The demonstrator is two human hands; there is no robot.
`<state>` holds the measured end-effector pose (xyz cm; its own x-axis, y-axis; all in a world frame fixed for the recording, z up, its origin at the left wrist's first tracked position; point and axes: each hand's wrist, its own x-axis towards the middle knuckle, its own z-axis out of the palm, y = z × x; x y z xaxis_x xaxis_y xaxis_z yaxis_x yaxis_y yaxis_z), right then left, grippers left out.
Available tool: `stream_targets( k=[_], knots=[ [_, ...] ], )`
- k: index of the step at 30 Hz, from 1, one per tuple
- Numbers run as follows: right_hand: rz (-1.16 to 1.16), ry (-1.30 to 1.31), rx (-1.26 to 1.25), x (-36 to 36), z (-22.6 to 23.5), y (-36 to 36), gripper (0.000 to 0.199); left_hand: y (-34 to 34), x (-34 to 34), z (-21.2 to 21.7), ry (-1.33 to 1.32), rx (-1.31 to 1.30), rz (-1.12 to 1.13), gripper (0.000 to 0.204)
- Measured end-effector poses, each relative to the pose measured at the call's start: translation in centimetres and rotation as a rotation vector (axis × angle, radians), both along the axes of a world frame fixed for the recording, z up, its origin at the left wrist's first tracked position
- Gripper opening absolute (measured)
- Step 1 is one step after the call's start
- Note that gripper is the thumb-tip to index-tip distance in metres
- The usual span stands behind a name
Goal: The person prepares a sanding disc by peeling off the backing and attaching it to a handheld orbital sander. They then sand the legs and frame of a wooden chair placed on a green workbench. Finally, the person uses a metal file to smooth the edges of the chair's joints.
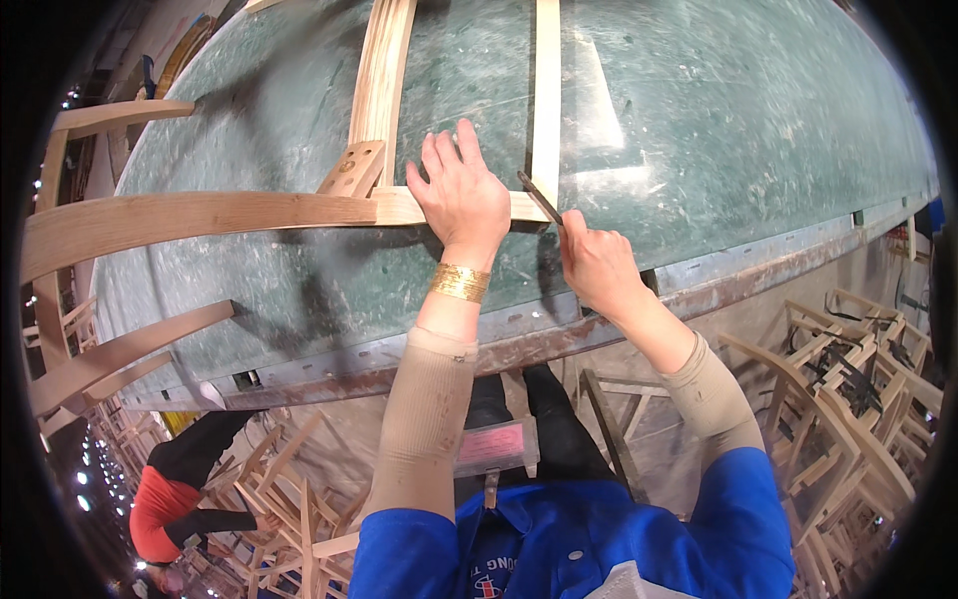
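A light wooden chair frame [394, 207] lies on the green worktop, its curved leg [200, 228] reaching out to the left. My left hand [464, 190] rests palm down across the front rail, fingers stretched and slightly apart. In my closed right hand [602, 262] is a slim dark hand tool [539, 196], perhaps a file; its exact kind is hard to make out. The tool slants over the corner where the rail meets a long slat [546, 100]. A corner block [354, 170] with holes sits at the rail's other joint.
The green worktop [718, 150] has a worn metal edge [699, 293] along its near side. More curved wooden parts [140, 349] jut in from the left. Stacked chair frames [848, 399] stand at the lower right. A person in an orange top [165, 509] bends among frames at the lower left.
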<state>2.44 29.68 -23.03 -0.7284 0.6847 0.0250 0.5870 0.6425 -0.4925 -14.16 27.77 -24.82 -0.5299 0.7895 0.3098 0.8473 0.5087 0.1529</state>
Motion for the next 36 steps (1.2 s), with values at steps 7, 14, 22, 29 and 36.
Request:
stream_targets(
  k=[7, 14, 22, 29, 36],
  knots=[
    [-0.008, -0.042, 0.03, -0.3, 0.1, -0.3, 0.009, -0.1, -0.1, -0.2, 0.005, 0.014, 0.007, 0.051],
    [0.009, -0.062, 0.041, -0.6, -0.3, -0.3, 0.01, -0.1, -0.4, -0.4, 0.032, 0.023, 0.004, 0.05],
    [0.0, -0.077, 0.047, -0.3, -0.6, -0.7, 0.012, 0.0, -0.2, -0.4, 0.02, 0.028, 0.008, 0.046],
    [0.007, -0.049, 0.057, -0.1, -0.8, -0.7, 0.013, -0.1, -0.2, -0.7, 0.039, 0.057, 0.014, 0.046],
    [-0.011, -0.113, 0.036, -0.3, -0.6, -0.8, 0.012, -0.3, 0.0, -1.1, 0.054, 0.052, 0.019, 0.045]
  ],
)
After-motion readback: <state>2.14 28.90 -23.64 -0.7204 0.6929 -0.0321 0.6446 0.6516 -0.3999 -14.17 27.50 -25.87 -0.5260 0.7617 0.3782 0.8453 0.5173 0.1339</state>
